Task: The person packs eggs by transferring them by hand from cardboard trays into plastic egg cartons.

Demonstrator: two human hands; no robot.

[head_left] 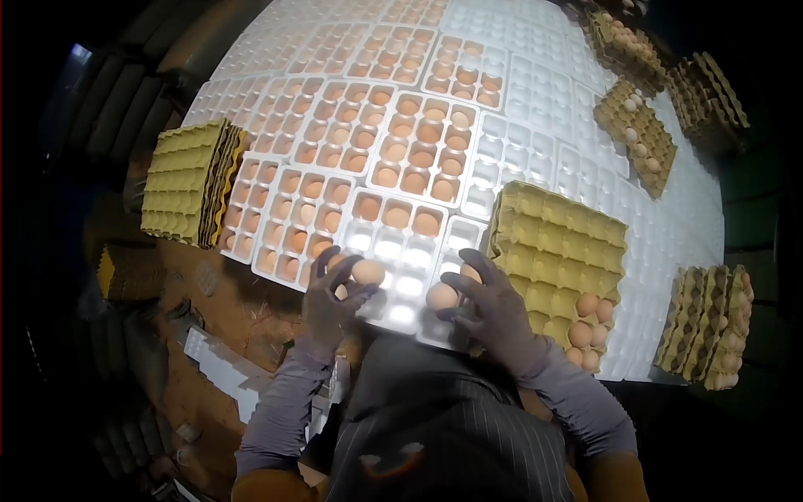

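My gloved left hand (324, 308) is closed around eggs; a light brown egg (368, 273) sits at its fingertips, with others partly hidden behind the fingers. My gloved right hand (504, 316) also grips eggs: one pale egg (442, 296) shows at the fingertips and another lies behind the fingers. Between the hands is a white egg tray (407, 283) with brown eggs (396, 215) in its far row and bare cells nearer me. Right of it, a yellowish pulp egg tray (552, 238) carries several eggs (580, 335) at its near right corner.
White trays filled with eggs (422, 146) cover the table's left and middle, and bare white trays (519, 159) its right. Stacked pulp trays (186, 184) stand at the left edge; more pulp trays (637, 138) with eggs lie at the right. Debris litters the brown floor (222, 322).
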